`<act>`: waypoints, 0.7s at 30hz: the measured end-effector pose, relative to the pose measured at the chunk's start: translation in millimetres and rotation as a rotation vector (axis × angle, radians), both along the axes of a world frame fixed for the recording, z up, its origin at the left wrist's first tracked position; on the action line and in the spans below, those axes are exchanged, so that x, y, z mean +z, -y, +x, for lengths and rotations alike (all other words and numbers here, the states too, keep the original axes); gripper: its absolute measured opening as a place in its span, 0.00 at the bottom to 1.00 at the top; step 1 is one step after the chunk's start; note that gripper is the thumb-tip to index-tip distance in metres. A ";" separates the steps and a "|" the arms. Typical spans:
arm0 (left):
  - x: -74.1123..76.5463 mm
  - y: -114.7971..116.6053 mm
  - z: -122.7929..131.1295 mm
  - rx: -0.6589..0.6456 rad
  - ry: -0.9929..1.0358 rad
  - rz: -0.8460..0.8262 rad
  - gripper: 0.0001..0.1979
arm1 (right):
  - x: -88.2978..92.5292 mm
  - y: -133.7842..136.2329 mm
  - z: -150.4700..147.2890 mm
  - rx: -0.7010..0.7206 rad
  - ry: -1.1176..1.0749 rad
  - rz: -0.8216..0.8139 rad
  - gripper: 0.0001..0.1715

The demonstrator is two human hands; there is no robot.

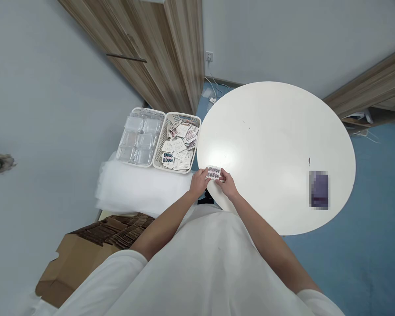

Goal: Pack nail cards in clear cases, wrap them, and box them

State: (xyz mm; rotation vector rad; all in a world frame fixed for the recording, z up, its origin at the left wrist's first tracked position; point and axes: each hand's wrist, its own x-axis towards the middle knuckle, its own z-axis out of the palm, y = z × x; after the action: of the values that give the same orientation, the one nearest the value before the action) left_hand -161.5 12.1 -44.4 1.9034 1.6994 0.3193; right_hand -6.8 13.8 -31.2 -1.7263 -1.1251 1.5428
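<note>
Between my two hands is a small card of press-on nails (213, 172), with two rows of dark, shiny nails facing up. My left hand (199, 181) pinches its left edge and my right hand (228, 182) grips its right edge. The card is held over the near left rim of the white oval table (266, 131). Left of the table, a white basket (156, 163) holds a loose heap of similar nail cards (181, 145), some face up and others showing printed backs.
A second white basket (118, 154) contains clear plastic boxes (145, 140). White sheets (134, 186) lie below the baskets, beside a cardboard box (75, 259) of folded brown cardboard. A blurred purple item (319, 190) rests on the table's right. Cables (215, 90) run along the floor behind.
</note>
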 end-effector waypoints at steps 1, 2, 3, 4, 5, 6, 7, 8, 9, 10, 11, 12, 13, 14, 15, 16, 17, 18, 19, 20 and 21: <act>0.0 -0.8 0.2 0.007 -0.022 0.005 0.23 | -1.5 -0.2 -0.9 0.014 0.015 0.008 0.39; 0.2 -1.4 0.5 0.014 -0.040 0.009 0.23 | -2.8 -0.2 -1.7 0.031 0.030 0.015 0.40; 0.6 -2.0 0.6 0.022 -0.056 0.014 0.23 | -3.7 0.1 -2.4 0.050 0.045 0.020 0.40; 1.0 -2.7 0.7 0.027 -0.070 0.018 0.22 | -4.4 0.6 -2.9 0.070 0.060 0.025 0.41; 1.2 -3.4 0.7 0.030 -0.082 0.021 0.22 | -4.8 1.3 -3.3 0.090 0.070 0.031 0.41; 1.3 -4.2 0.6 0.031 -0.092 0.024 0.22 | -4.9 2.2 -3.5 0.107 0.078 0.038 0.41; 1.2 -5.1 0.4 0.030 -0.099 0.026 0.22 | -4.9 3.1 -3.5 0.122 0.082 0.047 0.41; 0.8 -6.0 0.1 0.029 -0.105 0.027 0.22 | -4.7 4.1 -3.3 0.135 0.084 0.058 0.40; 0.1 -6.8 -0.1 0.028 -0.108 0.029 0.21 | -4.2 5.2 -3.0 0.152 0.086 0.072 0.40; -0.6 -7.4 -0.3 0.026 -0.109 0.031 0.21 | -3.6 6.4 -2.3 0.174 0.092 0.088 0.39; -1.3 -7.6 -0.6 0.026 -0.108 0.033 0.21 | -2.8 7.6 -1.3 0.203 0.101 0.108 0.38; -1.7 -7.3 -0.8 0.028 -0.105 0.034 0.21 | -1.7 8.8 0.0 0.239 0.116 0.130 0.37; -1.7 -6.3 -1.2 0.031 -0.100 0.037 0.22 | -0.5 10.0 1.7 0.278 0.141 0.155 0.35; -1.3 -4.5 -1.6 0.034 -0.094 0.042 0.22 | 0.7 11.1 3.9 0.319 0.178 0.182 0.33; -0.2 -1.9 -2.3 0.035 -0.085 0.052 0.23 | 2.0 12.1 6.3 0.359 0.229 0.211 0.32; 1.3 1.4 -3.1 0.029 -0.074 0.066 0.23 | 3.3 13.0 8.8 0.397 0.289 0.243 0.30; 3.3 5.2 -4.2 0.013 -0.061 0.082 0.23 | 4.4 13.9 11.4 0.437 0.354 0.276 0.29; 5.6 9.4 -5.3 -0.013 -0.048 0.095 0.23 | 5.3 14.6 13.6 0.479 0.420 0.310 0.28; 7.8 13.6 -6.5 -0.044 -0.039 0.102 0.22 | 6.1 15.3 15.2 0.523 0.479 0.341 0.28; 10.0 17.4 -7.6 -0.076 -0.035 0.102 0.21 | 6.6 15.9 16.1 0.568 0.530 0.370 0.28; 11.9 20.7 -8.5 -0.103 -0.038 0.095 0.21 | 7.0 16.4 16.2 0.613 0.574 0.396 0.28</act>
State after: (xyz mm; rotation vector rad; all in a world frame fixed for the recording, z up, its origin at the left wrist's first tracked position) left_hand -170.0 -8.5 -32.4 2.0710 1.6293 0.3308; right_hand 9.4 -2.6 -24.2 -1.6602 -2.2422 1.0102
